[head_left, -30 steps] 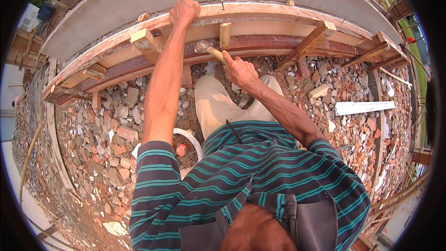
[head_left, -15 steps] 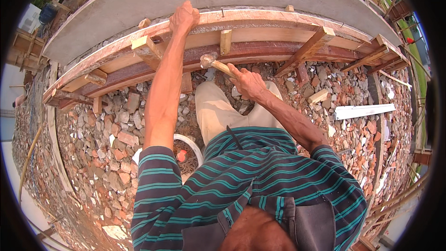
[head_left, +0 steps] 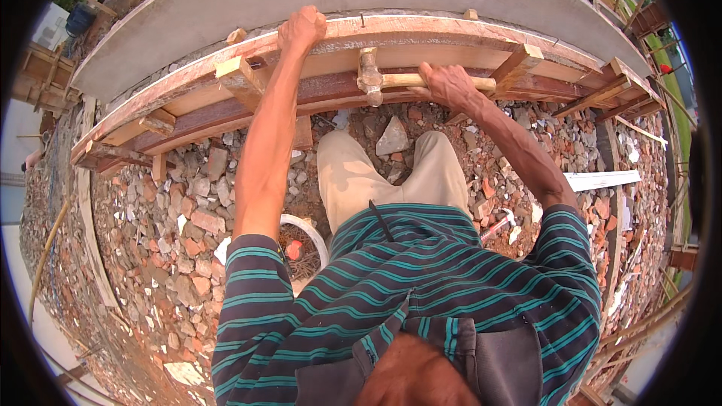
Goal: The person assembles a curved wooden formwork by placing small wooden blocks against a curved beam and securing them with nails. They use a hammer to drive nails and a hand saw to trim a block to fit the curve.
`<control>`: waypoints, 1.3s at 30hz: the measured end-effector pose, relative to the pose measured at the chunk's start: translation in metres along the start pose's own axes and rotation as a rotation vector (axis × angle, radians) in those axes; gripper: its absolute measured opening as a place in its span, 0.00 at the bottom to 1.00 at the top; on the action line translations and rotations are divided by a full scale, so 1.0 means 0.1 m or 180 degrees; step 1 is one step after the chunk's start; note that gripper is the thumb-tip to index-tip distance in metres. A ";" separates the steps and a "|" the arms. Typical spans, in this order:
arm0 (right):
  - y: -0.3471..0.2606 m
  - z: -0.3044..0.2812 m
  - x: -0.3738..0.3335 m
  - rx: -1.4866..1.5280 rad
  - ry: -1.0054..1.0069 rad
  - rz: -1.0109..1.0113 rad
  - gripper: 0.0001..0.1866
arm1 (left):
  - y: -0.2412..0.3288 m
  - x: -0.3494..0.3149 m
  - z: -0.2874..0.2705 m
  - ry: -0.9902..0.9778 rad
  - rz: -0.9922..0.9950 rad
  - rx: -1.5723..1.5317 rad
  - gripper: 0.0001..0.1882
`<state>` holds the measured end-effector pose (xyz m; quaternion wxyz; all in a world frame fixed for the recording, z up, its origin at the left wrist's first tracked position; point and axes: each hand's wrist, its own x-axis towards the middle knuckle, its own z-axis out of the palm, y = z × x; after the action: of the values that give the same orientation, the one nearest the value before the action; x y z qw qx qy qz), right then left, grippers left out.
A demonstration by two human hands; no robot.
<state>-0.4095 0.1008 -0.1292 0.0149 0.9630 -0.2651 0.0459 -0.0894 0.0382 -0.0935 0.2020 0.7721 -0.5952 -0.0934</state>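
In the head view, the boards of the timber frame (head_left: 440, 29) stand assembled with braces (head_left: 519, 65); an upright nail (head_left: 362, 21) is not yet flush. At eleven o'clock the left hand (head_left: 302, 29) is curled closed on the top edge, anything inside hidden. Near twelve, the right hand (head_left: 454, 86) grips the hammer (head_left: 402, 80), its long axis running three to nine, head toward nine.

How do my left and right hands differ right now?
The left hand is at the top rail of the wooden formwork; the right hand is lower in view. The right hand grips a hammer by its handle; anything inside the left hand is hidden. Both are bare, with fingers curled.
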 end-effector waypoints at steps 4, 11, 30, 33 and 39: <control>-0.34 -0.08 0.02 0.0245 -0.0153 0.0859 0.26 | -0.07 0.04 0.00 0.0035 -0.0007 -0.0054 0.20; -0.53 -0.08 -0.07 -0.0165 0.0363 -0.2026 0.22 | 0.00 0.00 0.01 -0.0027 0.0070 -0.0119 0.20; -0.42 -0.03 0.12 0.0365 -0.0301 0.1195 0.29 | -0.03 0.04 0.00 0.0219 -0.0069 -0.0063 0.18; -0.57 0.00 -0.03 0.0421 -0.0323 0.0440 0.28 | -0.08 0.06 -0.01 0.0169 0.0016 -0.0083 0.19; -0.90 0.41 -0.35 0.0244 -0.0368 -0.1453 0.25 | -0.05 -0.02 0.02 0.0052 -0.0090 -0.0084 0.20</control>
<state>-0.3903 0.1938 -0.1735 -0.0270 0.9989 -0.0390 -0.0039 -0.0858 0.0409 -0.0974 0.2156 0.7784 -0.5814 -0.0977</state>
